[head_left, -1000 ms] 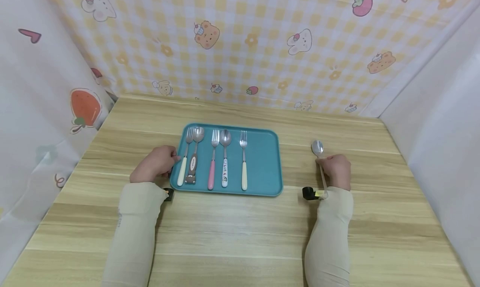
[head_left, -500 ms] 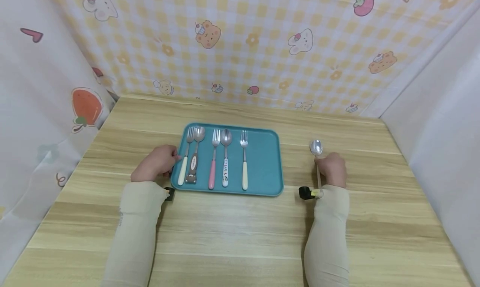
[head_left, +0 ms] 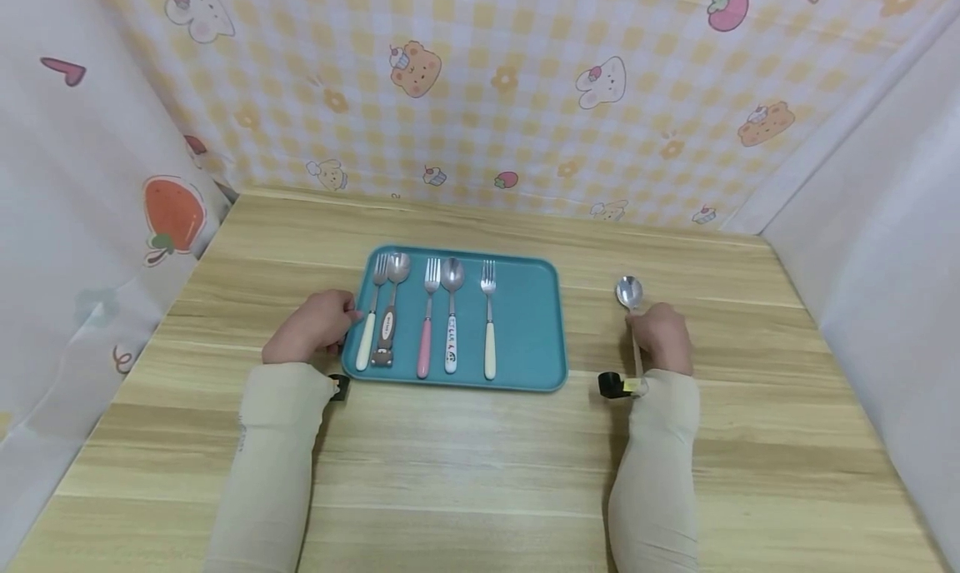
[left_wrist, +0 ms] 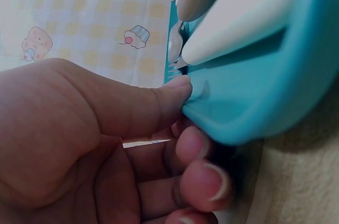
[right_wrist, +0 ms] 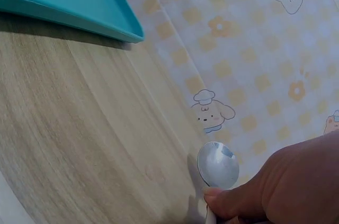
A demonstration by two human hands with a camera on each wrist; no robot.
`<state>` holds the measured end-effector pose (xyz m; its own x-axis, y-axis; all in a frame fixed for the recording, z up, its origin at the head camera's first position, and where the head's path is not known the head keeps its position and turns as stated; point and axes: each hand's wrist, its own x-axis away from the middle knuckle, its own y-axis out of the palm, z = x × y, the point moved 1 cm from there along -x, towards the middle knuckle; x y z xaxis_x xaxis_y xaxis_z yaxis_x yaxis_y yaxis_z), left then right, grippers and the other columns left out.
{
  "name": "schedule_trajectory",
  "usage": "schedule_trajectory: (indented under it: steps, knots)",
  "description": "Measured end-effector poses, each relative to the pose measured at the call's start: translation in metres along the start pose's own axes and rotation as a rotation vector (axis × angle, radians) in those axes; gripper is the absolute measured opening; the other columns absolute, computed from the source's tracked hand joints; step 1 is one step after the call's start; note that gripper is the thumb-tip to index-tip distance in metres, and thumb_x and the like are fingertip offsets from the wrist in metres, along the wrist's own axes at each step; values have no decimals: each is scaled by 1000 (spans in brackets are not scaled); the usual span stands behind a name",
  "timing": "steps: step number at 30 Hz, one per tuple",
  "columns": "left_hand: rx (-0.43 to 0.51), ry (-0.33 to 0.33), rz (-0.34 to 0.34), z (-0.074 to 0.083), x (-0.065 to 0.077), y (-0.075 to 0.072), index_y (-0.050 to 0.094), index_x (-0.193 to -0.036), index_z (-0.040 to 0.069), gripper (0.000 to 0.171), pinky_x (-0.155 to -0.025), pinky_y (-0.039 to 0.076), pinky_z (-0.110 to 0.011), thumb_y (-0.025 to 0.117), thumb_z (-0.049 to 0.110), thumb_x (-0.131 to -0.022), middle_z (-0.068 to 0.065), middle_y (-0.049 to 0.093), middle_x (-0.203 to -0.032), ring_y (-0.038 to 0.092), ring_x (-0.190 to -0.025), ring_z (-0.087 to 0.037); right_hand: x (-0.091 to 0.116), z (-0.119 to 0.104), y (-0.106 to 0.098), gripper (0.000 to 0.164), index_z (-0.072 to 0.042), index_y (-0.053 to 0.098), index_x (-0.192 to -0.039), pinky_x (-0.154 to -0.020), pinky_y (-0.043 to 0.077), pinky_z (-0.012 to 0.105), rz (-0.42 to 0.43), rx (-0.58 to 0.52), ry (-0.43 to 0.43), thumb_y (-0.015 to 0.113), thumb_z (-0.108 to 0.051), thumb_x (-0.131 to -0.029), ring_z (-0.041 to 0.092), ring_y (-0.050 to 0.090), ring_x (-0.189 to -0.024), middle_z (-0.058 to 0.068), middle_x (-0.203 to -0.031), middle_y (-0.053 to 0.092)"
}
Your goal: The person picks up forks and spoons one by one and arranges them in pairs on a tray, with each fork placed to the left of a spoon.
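A teal tray (head_left: 528,327) lies on the wooden table, with my left hand (head_left: 318,321) pinching its left rim between thumb and fingers. On it, from left to right, are a cream-handled fork (head_left: 366,340), a spoon with a brown bear handle (head_left: 386,330), a pink-handled fork (head_left: 424,348), a spoon with a printed white handle (head_left: 451,344) and another cream-handled fork (head_left: 490,352). To the right of the tray, my right hand (head_left: 662,336) grips a metal spoon (right_wrist: 218,164) just below its bowl. The bowl points away from me; part of the handle is hidden by the hand.
Bare wood (head_left: 581,306) lies between the tray and the right hand. A yellow checked cloth (head_left: 465,123) with cartoon prints hangs behind the table. White cloths flank the left and right sides (head_left: 862,181).
My right hand has shifted slightly left with the spoon, and the spoon's bowl has swung a little to the left. The left hand stays on the tray's rim.
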<state>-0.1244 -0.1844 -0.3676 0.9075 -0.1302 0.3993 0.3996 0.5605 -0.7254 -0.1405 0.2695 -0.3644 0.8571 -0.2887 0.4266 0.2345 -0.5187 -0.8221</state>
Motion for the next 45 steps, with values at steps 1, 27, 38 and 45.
schedule_trajectory:
  steps: [1, 27, 38, 45]
  knots:
    - [-4, 3, 1, 0, 0, 0, 51, -85, -1, 19, -49, 42, -30, 42, 13, -94, -11, 50, -63, 51, -53, -20, 1, 0, -1, 40, 7, 52, -97, -63, 43, 37, -13, -5, -8, 41, -31, -92, 31, 49, -82, 24, -99, 50]
    - [-7, 4, 1, -1, -2, 0, 52, -87, -2, 19, -49, 42, -30, 42, 13, -95, -11, 51, -64, 51, -53, -21, 15, -32, -8, 44, -4, 51, -74, -50, 35, 32, -56, -92, -244, 39, -42, -92, 21, 40, -59, 8, -70, 46]
    - [-15, -2, 2, 0, 0, 0, 52, -89, -2, 19, -49, 41, -29, 42, 13, -95, -11, 51, -65, 51, -53, -21, 20, -66, 11, 37, -4, 49, -70, -48, 34, 29, -9, -151, -309, 39, -31, -94, 19, 40, -58, 7, -68, 45]
    - [-21, -1, 3, 1, 0, 0, 52, -87, -1, 19, -49, 41, -30, 42, 14, -94, -11, 51, -64, 51, -53, -21, 22, -85, 22, 40, -8, 43, -66, -47, 34, 30, 42, -115, -397, 26, -27, -97, 19, 38, -52, 5, -60, 39]
